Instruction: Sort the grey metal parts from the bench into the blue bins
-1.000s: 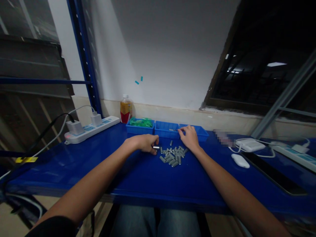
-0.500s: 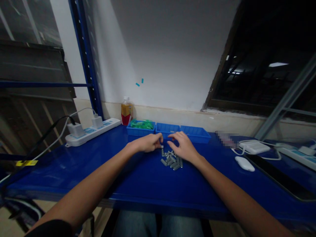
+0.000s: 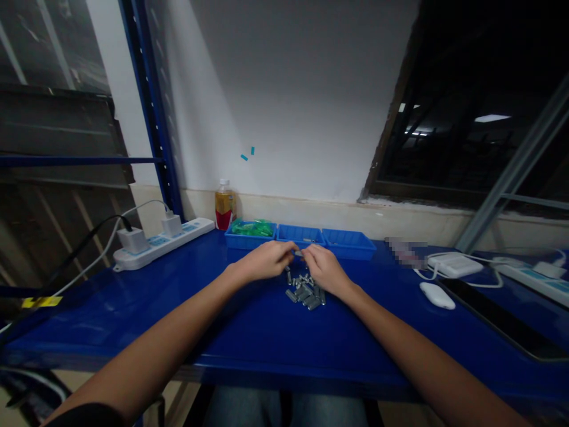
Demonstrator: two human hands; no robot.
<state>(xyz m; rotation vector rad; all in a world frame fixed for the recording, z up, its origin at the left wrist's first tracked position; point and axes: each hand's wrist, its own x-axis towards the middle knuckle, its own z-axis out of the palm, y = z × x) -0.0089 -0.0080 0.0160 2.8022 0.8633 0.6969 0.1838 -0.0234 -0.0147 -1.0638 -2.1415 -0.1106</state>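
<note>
My left hand [image 3: 267, 261] and my right hand [image 3: 323, 268] meet fingertip to fingertip just above a pile of several small grey metal cylinders [image 3: 306, 290] on the blue table [image 3: 249, 332]. Both hands are curled in a pinch around one small metal piece [image 3: 297, 254] held between them. Behind the hands stands a row of three shallow blue trays: the left tray [image 3: 249, 236] holds green parts, the middle tray [image 3: 300, 235] and the right tray [image 3: 349, 242] look nearly bare.
A drink bottle [image 3: 224, 205] stands by the wall behind the trays. A white power strip [image 3: 162, 242] with plugged adapters lies at the left. At the right lie a white mouse-shaped item [image 3: 437, 295], a white box [image 3: 454, 265] with cables and a dark flat slab [image 3: 502, 326].
My right hand came back from the middle tray towards me and met the left hand over the pile. The left hand lifted slightly with its metal piece.
</note>
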